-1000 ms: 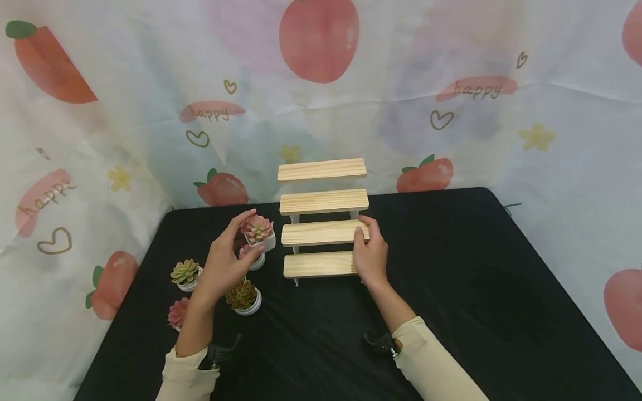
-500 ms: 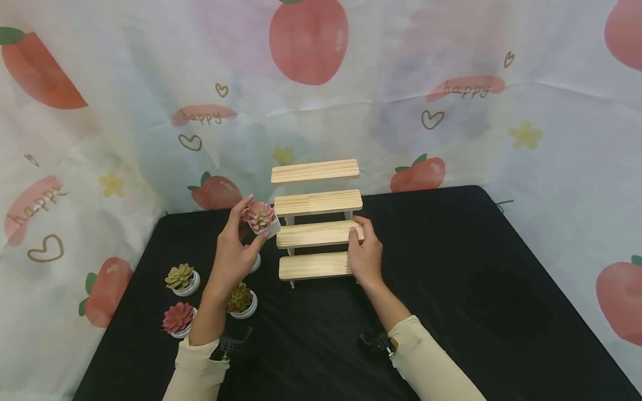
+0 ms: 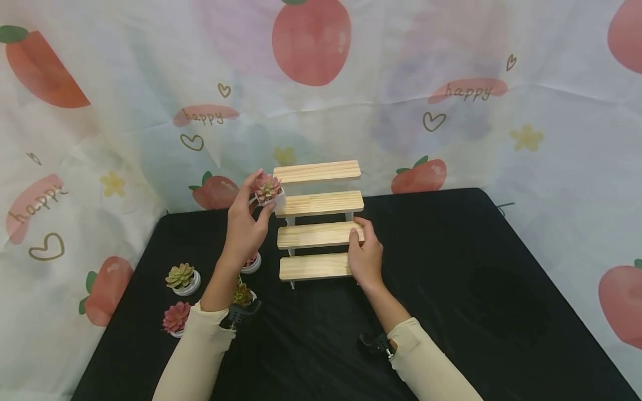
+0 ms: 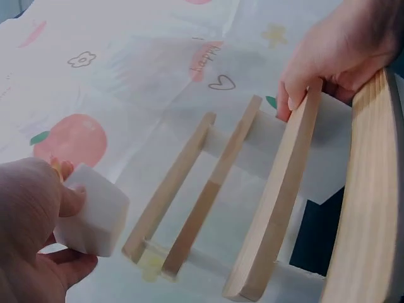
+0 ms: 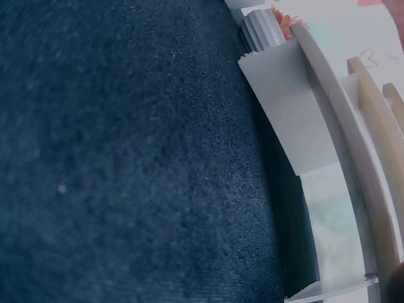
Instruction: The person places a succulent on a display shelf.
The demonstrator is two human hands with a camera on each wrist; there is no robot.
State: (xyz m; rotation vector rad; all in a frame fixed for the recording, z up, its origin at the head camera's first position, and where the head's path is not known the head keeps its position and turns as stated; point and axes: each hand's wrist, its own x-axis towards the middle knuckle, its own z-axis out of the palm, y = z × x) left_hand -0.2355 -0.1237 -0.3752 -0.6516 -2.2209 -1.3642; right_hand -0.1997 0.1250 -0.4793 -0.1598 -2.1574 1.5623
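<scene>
Pale cloth backdrop [image 3: 321,122] with red fruit [image 3: 312,42], hearts [image 3: 434,121] and yellow flowers [image 3: 526,137] behind a black-covered table [image 3: 481,289].

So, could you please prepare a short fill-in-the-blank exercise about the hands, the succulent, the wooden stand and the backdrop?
1. The left hand holds a pink succulent whose pot is coloured ____.
2. The right hand grips a display stand with ____ wooden planks.
3. In the head view, the tablecloth is coloured ____.
4. The word printed on the backdrop is ____.

Missing words: white; four; black; happy.
</scene>
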